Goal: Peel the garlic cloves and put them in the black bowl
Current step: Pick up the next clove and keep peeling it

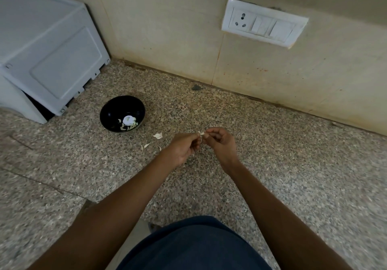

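At the far left a white appliance (41,60) is set against the tiled wall. Next to it, on the speckled stone counter (272,165), the black bowl (122,113) is placed; pale peeled garlic (128,123) is seen lying in its bottom. Between the bowl and the hands, loose skins and pieces (157,136) are scattered on the counter; whether any is an unpeeled clove cannot be told.

Further right, the left hand (184,148) is curled, its fingertips pinched on a garlic clove (201,133) that is held above the counter. The right hand (219,142) is likewise curled, and the same clove, or its skin, is pinched at the tip; most of the clove is hidden by the fingers. A socket plate (265,23) is mounted on the wall at the right.

The clove is judged light, small and firm, its skin papery, brittle and easily torn. Once bared it is likely to be slightly tacky or slippery, so its body is best pinched across the thick middle while the skin is taken at a pointed end and pulled away.
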